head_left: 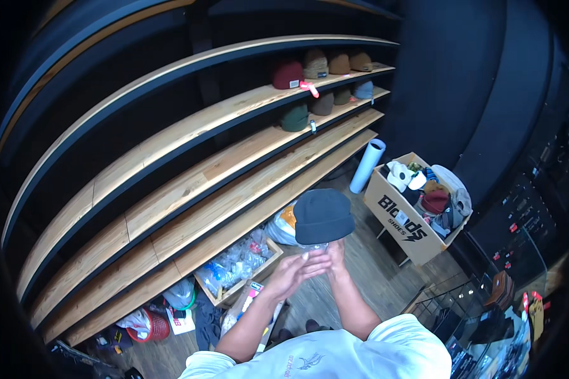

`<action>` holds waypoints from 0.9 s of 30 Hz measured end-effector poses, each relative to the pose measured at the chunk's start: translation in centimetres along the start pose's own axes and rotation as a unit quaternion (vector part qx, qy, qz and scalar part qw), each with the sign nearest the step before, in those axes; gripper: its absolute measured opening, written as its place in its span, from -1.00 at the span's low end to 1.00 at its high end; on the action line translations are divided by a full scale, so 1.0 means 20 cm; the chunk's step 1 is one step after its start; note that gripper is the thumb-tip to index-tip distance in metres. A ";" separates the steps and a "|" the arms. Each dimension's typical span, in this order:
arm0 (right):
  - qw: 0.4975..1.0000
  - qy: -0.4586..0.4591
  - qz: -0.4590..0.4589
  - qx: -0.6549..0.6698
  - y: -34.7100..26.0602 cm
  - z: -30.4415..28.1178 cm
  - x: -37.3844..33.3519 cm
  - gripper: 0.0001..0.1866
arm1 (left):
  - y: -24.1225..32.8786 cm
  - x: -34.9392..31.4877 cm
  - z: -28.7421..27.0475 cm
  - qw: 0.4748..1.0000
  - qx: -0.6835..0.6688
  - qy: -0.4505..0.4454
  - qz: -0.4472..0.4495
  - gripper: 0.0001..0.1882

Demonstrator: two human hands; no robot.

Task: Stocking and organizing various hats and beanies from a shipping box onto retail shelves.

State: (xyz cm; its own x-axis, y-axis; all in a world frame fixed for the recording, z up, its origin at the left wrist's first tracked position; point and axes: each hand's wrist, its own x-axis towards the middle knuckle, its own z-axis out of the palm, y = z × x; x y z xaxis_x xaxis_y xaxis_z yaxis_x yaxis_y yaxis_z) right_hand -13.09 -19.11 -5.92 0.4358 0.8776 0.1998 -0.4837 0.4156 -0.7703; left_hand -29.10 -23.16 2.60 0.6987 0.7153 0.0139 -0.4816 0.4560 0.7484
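Note:
A dark charcoal beanie [324, 218] with a folded cuff is held up in front of me, above the floor. My right hand [337, 254] is under its cuff and supports it; most of those fingers are hidden behind the cuff and the other hand. My left hand [299, 271] lies just below the cuff, its fingers stretched out flat toward the right hand. Something clear and shiny shows between the cuff and the fingers, too small to make out.
Long wooden shelves [189, 180] run along the left wall, with several beanies [295, 118] at their far end. A cardboard box [395, 218] of hats stands at right, near a white tube [367, 165]. Below the shelves sit a wooden crate [270, 258] of clear plastic and a red basket [160, 326].

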 end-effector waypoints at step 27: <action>0.792 -0.167 -0.377 -0.451 -0.88 0.34 -0.34 -0.46 | 0.44 0.09 0.42 0.874 0.355 0.014 0.331 -0.12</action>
State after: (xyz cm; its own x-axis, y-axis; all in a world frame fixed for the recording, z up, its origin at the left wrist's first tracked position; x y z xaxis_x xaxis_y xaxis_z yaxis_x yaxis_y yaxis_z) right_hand -12.67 -30.70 10.43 0.0448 0.5380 0.8418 0.6220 0.6443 -0.4449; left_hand -27.73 -22.27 14.82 0.3741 0.7152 0.5904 -0.3188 -0.4986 0.8061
